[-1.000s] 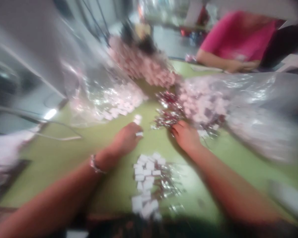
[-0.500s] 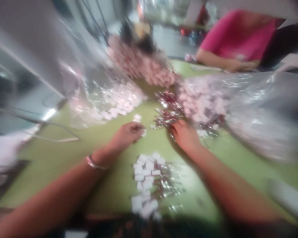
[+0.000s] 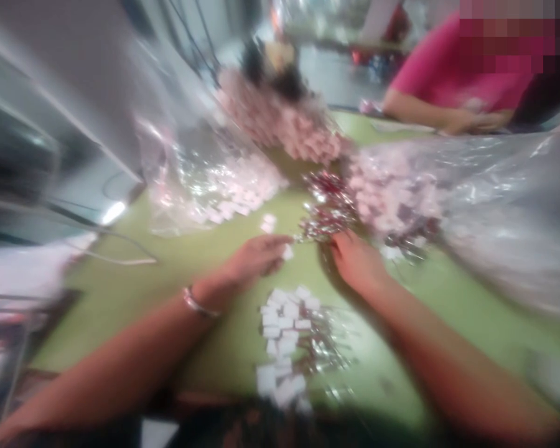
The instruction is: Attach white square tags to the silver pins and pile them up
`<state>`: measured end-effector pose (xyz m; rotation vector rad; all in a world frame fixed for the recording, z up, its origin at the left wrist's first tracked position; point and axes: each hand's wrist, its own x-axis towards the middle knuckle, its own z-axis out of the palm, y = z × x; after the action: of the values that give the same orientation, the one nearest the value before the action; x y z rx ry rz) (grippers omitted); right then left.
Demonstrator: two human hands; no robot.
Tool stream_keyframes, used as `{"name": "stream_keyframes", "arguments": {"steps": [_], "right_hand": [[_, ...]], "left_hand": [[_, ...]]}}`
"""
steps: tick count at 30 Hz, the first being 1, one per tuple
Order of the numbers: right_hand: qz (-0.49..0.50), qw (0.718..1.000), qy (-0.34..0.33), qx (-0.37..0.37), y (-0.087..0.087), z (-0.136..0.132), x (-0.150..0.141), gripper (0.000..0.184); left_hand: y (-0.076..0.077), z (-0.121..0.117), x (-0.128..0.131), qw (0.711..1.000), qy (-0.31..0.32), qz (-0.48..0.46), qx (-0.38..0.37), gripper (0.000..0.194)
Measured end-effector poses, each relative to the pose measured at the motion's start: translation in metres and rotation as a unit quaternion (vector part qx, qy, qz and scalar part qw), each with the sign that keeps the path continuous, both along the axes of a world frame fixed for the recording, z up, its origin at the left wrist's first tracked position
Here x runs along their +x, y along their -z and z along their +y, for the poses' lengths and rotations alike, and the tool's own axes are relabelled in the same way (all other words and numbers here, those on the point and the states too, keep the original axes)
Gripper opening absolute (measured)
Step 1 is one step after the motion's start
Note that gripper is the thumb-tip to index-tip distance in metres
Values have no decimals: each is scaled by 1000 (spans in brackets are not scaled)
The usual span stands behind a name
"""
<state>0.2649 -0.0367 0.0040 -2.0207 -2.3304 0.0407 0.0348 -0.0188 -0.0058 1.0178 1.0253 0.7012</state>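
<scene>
My left hand (image 3: 260,258) is closed in a pinch, with a small white tag (image 3: 287,252) at its fingertips. Just to the right, my right hand (image 3: 358,260) reaches the near edge of a heap of shiny silver and dark-red metal pieces (image 3: 326,221). Its fingers are drawn together; blur hides what lies between them. Two or so small white pieces (image 3: 268,223) lie beyond my left hand. Nearer to me, white tags (image 3: 284,326) lie in a loose column, with thin silvery metal parts (image 3: 324,345) along their right side.
A clear plastic bag (image 3: 172,186) with white pieces lies at the left. Pale pink pieces (image 3: 303,130) are heaped at the back. Another plastic bag (image 3: 504,205) spreads over the right, pinkish pieces (image 3: 392,190) at its mouth. Across the green table (image 3: 205,367) sits a person in a pink top (image 3: 429,74).
The whole view has shifted slightly, moving things rightward. My left hand has moved a little right, towards the metal heap, with the white tag. My right hand stays at the heap.
</scene>
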Motion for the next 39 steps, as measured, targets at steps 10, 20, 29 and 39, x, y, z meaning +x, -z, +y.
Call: {"name": "stream_keyframes", "arguments": {"steps": [10,20,29,39], "right_hand": [[119,992,-26,38,0,-5,-1,16],[223,957,-167,85,-7,-29,-18,23],[56,965,-216,136,-8,-30,-17,31],[114,965,-203,120,-8,-27,-16,32]], "left_hand": [[13,1,-7,984,24,124,129,31],[6,-9,2,875,-1,247,417,11],[5,-14,1,906,48,258,332,29],[9,-5,-2,967,62,152,193,35]]}}
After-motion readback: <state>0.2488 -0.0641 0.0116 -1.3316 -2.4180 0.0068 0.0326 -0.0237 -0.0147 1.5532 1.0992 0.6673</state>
